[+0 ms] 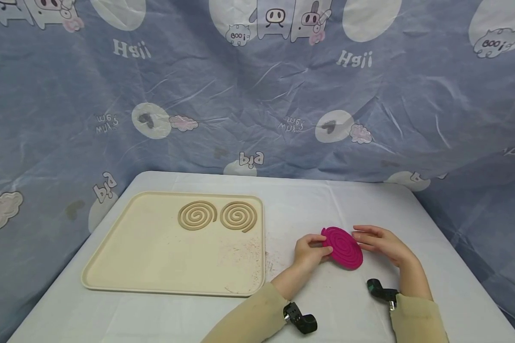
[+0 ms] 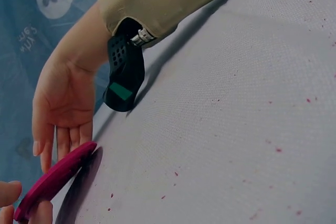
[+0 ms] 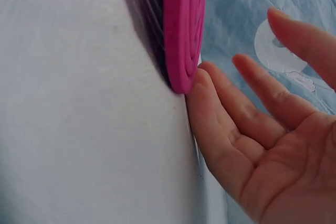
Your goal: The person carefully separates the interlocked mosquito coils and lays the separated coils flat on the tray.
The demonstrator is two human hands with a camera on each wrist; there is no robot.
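A flat magenta spiral coil (image 1: 343, 248), shaped like a mosquito coil, is tilted with its face toward the head camera. My left hand (image 1: 310, 253) pinches its left edge between thumb and fingers. At the coil's right side is my right hand (image 1: 381, 243), its fingers extended and spread, palm turned toward the coil. In the right wrist view the little-finger side of the right hand (image 3: 278, 145) lies against or just beside the rim of the magenta coil (image 3: 182, 35). The left wrist view shows only the left hand's fingertips (image 2: 41, 213) on the coil (image 2: 55, 178).
A cream tray (image 1: 154, 262) lies on the left of the white table (image 1: 300, 205). Two tan spiral coils (image 1: 197, 215) sit side by side in its far right part. Reddish crumbs dot the tray's right side and the table. A blue printed cloth (image 1: 240, 85) hangs behind.
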